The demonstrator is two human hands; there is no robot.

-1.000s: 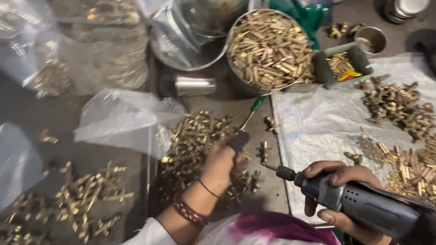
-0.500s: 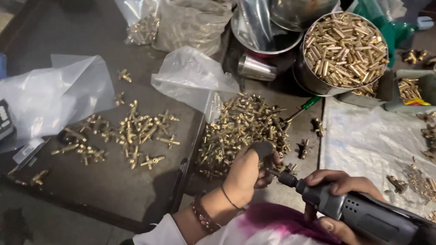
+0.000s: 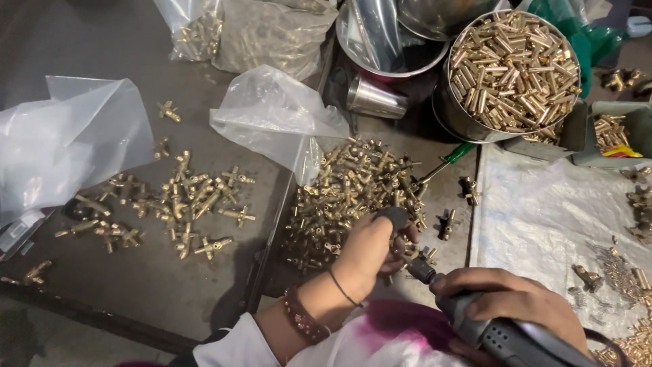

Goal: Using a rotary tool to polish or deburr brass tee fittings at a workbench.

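Note:
My left hand (image 3: 370, 250), with a dark cover on the thumb and a beaded bracelet on the wrist, is curled at the near edge of a pile of brass fittings (image 3: 350, 194). It pinches a small brass fitting, mostly hidden by the fingers. My right hand (image 3: 509, 299) grips a grey rotary tool (image 3: 506, 336). The tool's tip (image 3: 415, 266) points left and meets the left fingers.
More brass cross fittings (image 3: 183, 204) lie scattered at left. A steel bowl of brass tubes (image 3: 513, 64) stands at the back right, beside a small steel cup (image 3: 372, 98). Clear plastic bags (image 3: 275, 115), a green-handled screwdriver (image 3: 445, 162) and a white sheet (image 3: 543, 217) lie around.
The view has swung left, bringing the scattered fittings and the left plastic bag into sight. My left hand has drawn back from the pile to the tool's tip. The right hand keeps its grip.

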